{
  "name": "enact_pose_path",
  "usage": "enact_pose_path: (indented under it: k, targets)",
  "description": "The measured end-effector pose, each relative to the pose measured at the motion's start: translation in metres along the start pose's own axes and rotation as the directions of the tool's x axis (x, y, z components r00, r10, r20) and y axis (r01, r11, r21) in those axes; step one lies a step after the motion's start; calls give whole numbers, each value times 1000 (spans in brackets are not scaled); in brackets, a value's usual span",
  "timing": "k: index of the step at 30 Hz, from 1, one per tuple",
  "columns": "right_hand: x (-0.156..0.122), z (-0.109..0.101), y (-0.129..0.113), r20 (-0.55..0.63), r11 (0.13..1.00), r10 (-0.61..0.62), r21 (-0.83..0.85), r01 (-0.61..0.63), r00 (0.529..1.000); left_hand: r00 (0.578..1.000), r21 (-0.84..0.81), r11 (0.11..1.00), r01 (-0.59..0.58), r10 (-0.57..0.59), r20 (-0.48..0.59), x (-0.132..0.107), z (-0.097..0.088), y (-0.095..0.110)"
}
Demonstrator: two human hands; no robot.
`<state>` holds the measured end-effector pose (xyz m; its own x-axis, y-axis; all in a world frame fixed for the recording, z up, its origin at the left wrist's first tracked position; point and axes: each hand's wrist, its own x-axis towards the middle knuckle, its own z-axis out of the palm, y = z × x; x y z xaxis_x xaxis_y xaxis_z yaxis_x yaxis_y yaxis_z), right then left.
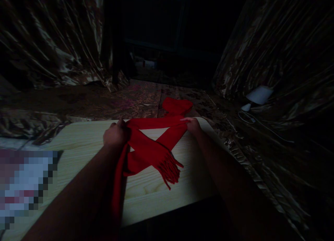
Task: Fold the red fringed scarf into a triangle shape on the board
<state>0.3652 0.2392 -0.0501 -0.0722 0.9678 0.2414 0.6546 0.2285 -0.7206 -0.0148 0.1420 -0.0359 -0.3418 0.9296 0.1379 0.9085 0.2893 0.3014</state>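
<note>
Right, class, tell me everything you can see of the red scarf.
The red scarf looks soft and woven, with a tasselled fringe at one end. It lies on a pale wooden board, folded so its bands cross. The left hand grips one fold, the right hand pinches another. One bunched part lies beyond the board on patterned cloth; another runs along the left forearm.

Both arms stretch forward, left hand (114, 134) clenched, right hand (193, 124) pinched closed.
</note>
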Motion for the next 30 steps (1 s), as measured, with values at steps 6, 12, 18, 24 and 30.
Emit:
enact_pose_path:
  k: [6,12,18,24,30]
  targets:
    - [-4,-11,5,107,988,39,-152,-22,993,997,12,999,30,-31,74,-1,-3,2]
    - [-24,-17,-19,19,930,-9,-366,16,1000,984,56,993,100,-107,142,-3,-7,7]
    - [-74,8,-57,151,796,-410,-423,434,899,973,52,998,44,-54,225,8,-8,3]
    - [-103,18,-83,279,803,-328,-421,421,903,988,-31,998,52,-47,147,-6,-7,2]
    - [-137,31,-128,324,835,-417,-233,499,849,981,-164,986,19,-50,-190,-38,-12,1]
